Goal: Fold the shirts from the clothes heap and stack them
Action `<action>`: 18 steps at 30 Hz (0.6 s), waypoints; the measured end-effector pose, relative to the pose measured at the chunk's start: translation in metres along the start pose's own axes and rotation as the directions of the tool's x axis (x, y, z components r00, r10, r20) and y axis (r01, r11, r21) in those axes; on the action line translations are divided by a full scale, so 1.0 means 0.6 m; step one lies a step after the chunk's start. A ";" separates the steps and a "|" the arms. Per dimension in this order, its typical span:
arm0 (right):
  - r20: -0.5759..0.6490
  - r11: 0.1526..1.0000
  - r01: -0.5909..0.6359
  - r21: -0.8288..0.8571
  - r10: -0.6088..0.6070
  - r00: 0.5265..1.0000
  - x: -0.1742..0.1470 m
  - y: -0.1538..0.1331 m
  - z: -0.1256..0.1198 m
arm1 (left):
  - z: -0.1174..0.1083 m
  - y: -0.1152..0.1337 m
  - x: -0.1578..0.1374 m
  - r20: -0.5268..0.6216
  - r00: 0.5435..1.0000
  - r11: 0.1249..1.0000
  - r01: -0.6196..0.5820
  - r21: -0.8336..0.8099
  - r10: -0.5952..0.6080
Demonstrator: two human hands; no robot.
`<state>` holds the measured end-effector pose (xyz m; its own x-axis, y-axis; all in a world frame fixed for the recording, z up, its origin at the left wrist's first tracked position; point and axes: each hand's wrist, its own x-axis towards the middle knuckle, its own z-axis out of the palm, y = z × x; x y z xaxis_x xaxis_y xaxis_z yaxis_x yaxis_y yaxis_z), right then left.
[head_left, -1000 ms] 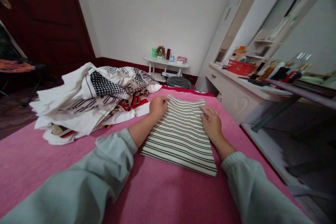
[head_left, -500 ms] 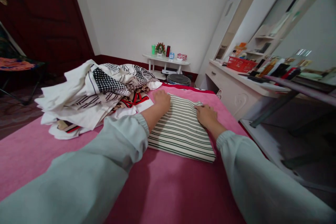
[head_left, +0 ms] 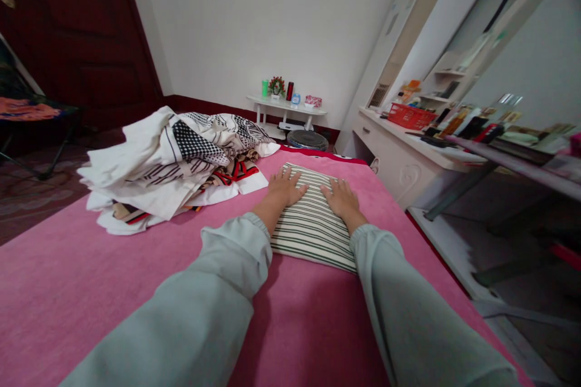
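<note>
On the pink plush bed cover [head_left: 113,272], a cream cloth with dark green stripes [head_left: 313,224] lies folded into a flat panel, to the right of a rumpled pile of white and black-patterned fabric [head_left: 158,163]. The person's left hand [head_left: 287,187] and right hand [head_left: 342,198] rest apart on its far part, palms down, fingers spread, neither gripping it. Uneven pressing could skew the folded layers or ruck up the soft cover beneath. The loose grey-green right sleeve [head_left: 385,290] overlaps the near right corner and might drag it; whether they touch cannot be told.
</note>
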<state>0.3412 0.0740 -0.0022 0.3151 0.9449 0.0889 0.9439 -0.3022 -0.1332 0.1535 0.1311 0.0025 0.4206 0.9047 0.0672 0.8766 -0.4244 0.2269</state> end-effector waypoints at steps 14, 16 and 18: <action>0.149 0.991 -0.114 -0.072 0.124 0.981 -0.167 0.038 -0.030 | -0.016 -0.017 -0.190 0.000 1.000 0.999 0.030 0.036 -0.030; 0.163 0.989 -0.107 -0.106 0.123 0.979 -0.190 0.037 -0.044 | -0.023 -0.018 -0.219 -0.001 0.999 0.998 0.045 0.042 -0.045; 0.163 0.986 -0.102 -0.132 0.123 0.979 -0.209 0.028 -0.066 | -0.037 -0.013 -0.241 -0.002 0.998 0.997 0.062 0.050 -0.062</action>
<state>0.3213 -0.0546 0.0238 0.4089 0.9081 -0.0900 0.9114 -0.4114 -0.0106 0.0807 0.0044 0.0125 0.3646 0.9295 0.0552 0.9117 -0.3684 0.1817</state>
